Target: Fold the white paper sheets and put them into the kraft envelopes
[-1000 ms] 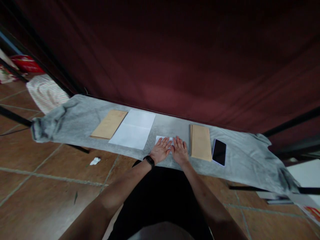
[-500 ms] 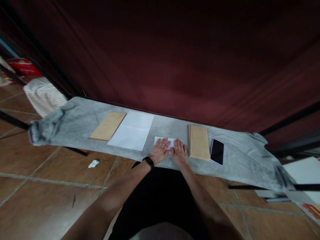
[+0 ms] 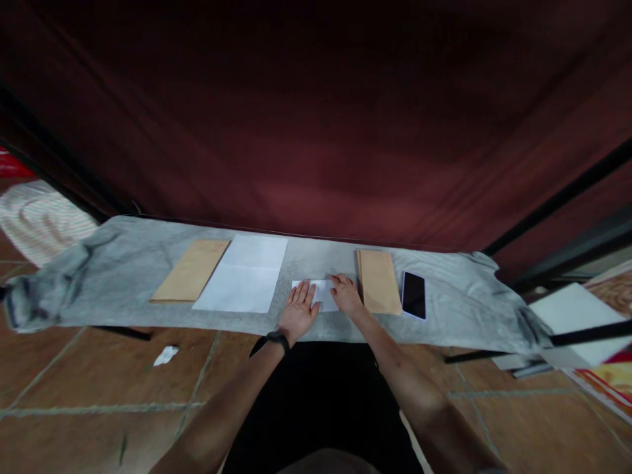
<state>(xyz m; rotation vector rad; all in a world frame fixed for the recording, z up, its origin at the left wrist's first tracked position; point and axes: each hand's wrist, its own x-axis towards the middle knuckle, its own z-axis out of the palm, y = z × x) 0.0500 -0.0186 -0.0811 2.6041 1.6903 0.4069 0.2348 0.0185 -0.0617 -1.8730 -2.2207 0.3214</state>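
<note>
Both hands are flat and open on a small folded white paper (image 3: pixel 322 293) near the front edge of the grey-covered tabletop (image 3: pixel 123 263): left hand (image 3: pixel 297 310) on its left part, right hand (image 3: pixel 347 296) on its right edge. Just right: a brown envelope (image 3: pixel 378 282), then a phone (image 3: pixel 413 295). Left: a bigger white sheet (image 3: pixel 243 276) and another brown envelope (image 3: pixel 191 270).

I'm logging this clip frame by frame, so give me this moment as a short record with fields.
left hand: flat, fingers on the left end of the folded white paper
right hand: palm down at the folded white paper's right edge
surface: grey cloth
left of hands: white sheet, then brown envelope
right of hands: brown envelope stack, then phone, screen dark
backdrop: dark red curtain
</note>
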